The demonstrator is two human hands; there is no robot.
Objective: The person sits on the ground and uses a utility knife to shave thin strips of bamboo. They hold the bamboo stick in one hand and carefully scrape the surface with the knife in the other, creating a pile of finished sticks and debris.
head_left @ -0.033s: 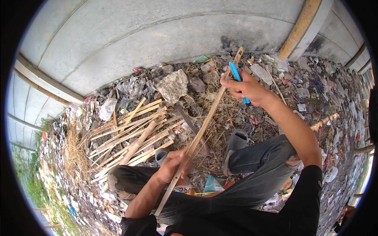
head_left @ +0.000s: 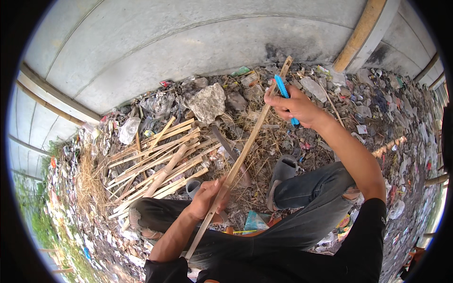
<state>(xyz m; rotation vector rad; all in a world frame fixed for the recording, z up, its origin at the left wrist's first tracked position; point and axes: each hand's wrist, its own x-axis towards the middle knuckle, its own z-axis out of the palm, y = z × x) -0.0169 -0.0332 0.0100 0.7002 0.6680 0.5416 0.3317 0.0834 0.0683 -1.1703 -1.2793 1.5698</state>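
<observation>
A long, narrow wooden strip [head_left: 252,134] slants across the view, its near end by my lap and its far end up toward the wall. Low on the strip, my left hand [head_left: 206,198] is wrapped round it above my bent left knee. My right hand [head_left: 300,108] is closed on a light-blue utility knife [head_left: 281,87] near the strip's far end, with its fingertips against the strip. Whether the blade touches the wood cannot be made out. Left of the strip lies a loose pile of pale wooden sticks [head_left: 163,165].
A dark, curved blade-like piece [head_left: 225,143] lies between the pile and the strip. Behind stand a big rock [head_left: 206,104], a grey concrete wall [head_left: 188,40] and a bamboo post [head_left: 359,34]. Litter and dry straw [head_left: 91,181] cover the ground. A grey slipper [head_left: 284,168] is on my right foot.
</observation>
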